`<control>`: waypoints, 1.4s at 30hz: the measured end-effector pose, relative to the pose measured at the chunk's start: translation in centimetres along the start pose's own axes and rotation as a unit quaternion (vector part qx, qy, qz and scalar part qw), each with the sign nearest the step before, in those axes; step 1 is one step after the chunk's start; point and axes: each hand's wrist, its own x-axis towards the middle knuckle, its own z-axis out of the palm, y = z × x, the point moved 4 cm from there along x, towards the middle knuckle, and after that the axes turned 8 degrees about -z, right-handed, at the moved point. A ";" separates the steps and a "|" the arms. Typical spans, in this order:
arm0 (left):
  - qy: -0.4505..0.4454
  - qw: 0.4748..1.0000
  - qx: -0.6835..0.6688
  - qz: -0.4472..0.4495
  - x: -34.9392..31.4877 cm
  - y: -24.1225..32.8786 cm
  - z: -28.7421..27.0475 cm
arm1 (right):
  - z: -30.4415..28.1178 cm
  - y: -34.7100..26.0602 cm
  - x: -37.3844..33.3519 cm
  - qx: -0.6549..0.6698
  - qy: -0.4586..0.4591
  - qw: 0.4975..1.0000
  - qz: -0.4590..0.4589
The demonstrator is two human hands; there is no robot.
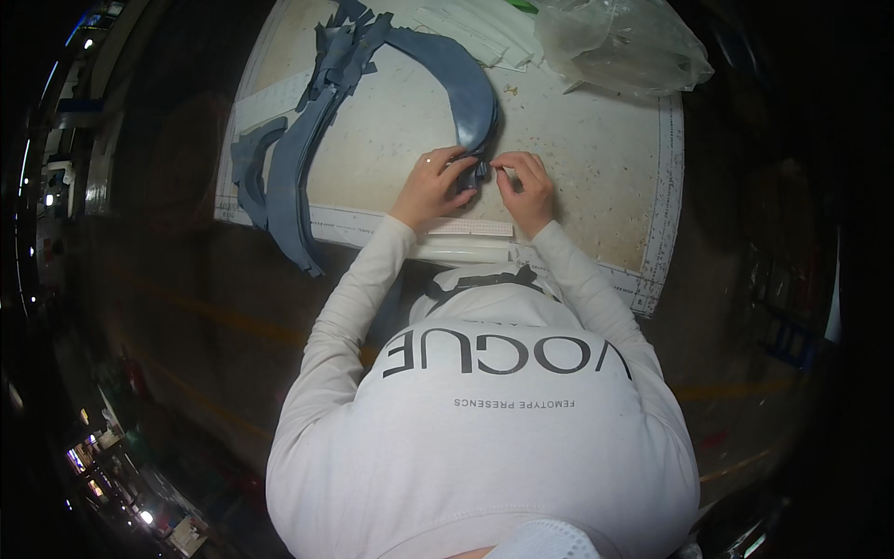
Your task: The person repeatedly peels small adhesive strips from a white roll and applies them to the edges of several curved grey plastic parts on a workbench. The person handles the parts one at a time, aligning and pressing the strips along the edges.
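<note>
A stack of curved blue-grey cut pieces (461,84), like fabric or thin leather, arcs over the table toward me. My left hand (435,189) is closed around the near end of that stack, thumb and fingers on either side of it. Just to the right, my right hand (526,189) has its thumb and index finger pinched together at the edge of the same end. Whatever sits between those fingertips is too small to make out. Further left lies a second bundle of blue-grey curved strips (296,172), its near end hanging over the table's front edge.
The pale worktable (596,177) has measuring strips along its edges. A clear plastic bag (619,42) lies at the far right beside white strips (475,33). Between my forearms a pale ruler (470,227) lies along the front edge. Small scraps dot the surface.
</note>
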 end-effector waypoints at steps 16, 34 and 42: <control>0.009 0.988 -0.135 -0.069 2.4 -1.5 -0.8 | 2.8 -0.3 1.8 0.112 -0.155 0.981 0.034; 0.042 0.987 -0.139 -0.063 2.6 -1.1 -1.1 | 2.1 1.2 -0.9 0.204 -0.037 0.965 0.160; -0.051 0.995 -0.086 -0.016 2.0 -1.5 -0.8 | 3.6 -0.6 -1.5 0.133 -0.111 0.982 0.074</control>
